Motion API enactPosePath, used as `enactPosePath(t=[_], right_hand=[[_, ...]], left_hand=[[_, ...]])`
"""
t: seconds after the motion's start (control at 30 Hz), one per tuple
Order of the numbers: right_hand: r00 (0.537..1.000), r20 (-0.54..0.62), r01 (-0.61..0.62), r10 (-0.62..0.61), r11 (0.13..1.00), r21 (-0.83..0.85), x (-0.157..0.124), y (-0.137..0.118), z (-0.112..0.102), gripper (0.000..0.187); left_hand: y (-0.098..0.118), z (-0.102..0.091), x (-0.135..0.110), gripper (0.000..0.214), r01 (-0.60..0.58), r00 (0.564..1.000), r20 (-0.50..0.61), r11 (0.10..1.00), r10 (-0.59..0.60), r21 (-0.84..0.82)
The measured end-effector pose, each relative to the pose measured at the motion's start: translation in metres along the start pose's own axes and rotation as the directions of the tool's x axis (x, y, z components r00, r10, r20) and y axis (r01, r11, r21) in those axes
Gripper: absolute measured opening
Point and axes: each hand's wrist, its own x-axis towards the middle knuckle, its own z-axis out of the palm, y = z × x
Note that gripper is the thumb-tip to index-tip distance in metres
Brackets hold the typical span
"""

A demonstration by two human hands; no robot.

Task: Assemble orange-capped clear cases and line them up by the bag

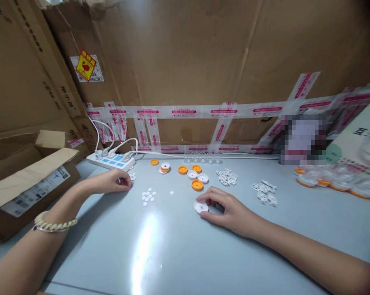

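My right hand grips a white round plastic disc by its edge, between thumb and fingers, low over the table. My left hand is at the left with curled fingers, beside a few small white pieces; what its fingertips hold, if anything, is hidden. Between the hands lie several tiny white discs and a single one. Beyond my right hand sit orange round parts and white round parts.
Farther back are a power strip with plugged cables and clear plastic cups. White perforated pieces lie in two piles on the right. Clear-topped orange-and-white assemblies line the right edge. An open cardboard box stands left; taped cardboard walls the back.
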Motion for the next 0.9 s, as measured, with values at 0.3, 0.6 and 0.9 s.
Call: enactPosePath(t=[0.3,0.6,0.9], right_hand=[[1.000,-0.005,0.001,-0.001,1.000,0.001,0.000,0.002,0.000,0.022],[1.000,-0.019,0.008,-0.008,1.000,-0.011,0.001,0.000,0.001,0.023],[0.999,-0.049,0.015,-0.014,1.000,0.023,0.001,0.004,0.002,0.024]], left_hand=[[-0.019,-0.018,-0.022,0.016,0.079,0.980,-0.178,0.995,-0.088,-0.056],[0.001,-0.021,-0.029,0.016,0.071,0.901,-0.425,0.996,-0.086,-0.050],[0.084,0.028,0.014,0.018,-0.361,0.742,-0.530,0.911,0.409,0.197]])
